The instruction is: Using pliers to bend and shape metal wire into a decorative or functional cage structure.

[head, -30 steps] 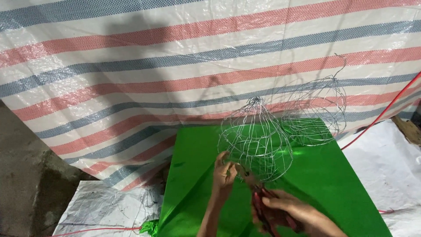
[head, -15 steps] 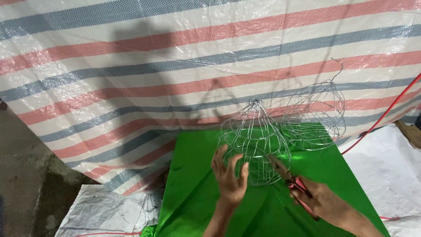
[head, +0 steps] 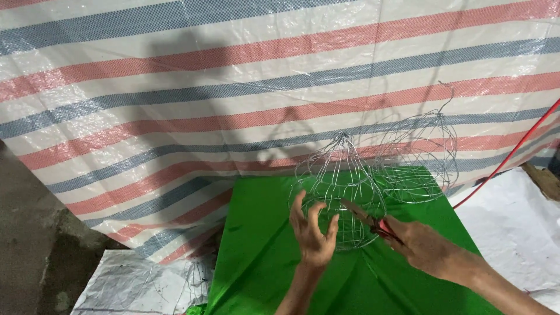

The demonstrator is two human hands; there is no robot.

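A domed frame of thin silvery wire [head: 341, 192] stood on a bright green plastic sheet [head: 262, 256], directly before a hanging tarpaulin striped in red, blue and white [head: 204, 99]. The left hand [head: 314, 230], fingers spread and curled, cupped the frame's lower left side. The right hand [head: 429, 248] was clenched around red-handled pliers [head: 373, 223], whose tip reached into the frame's wires. A second, similar wire frame [head: 423, 157] stood just behind, to the right.
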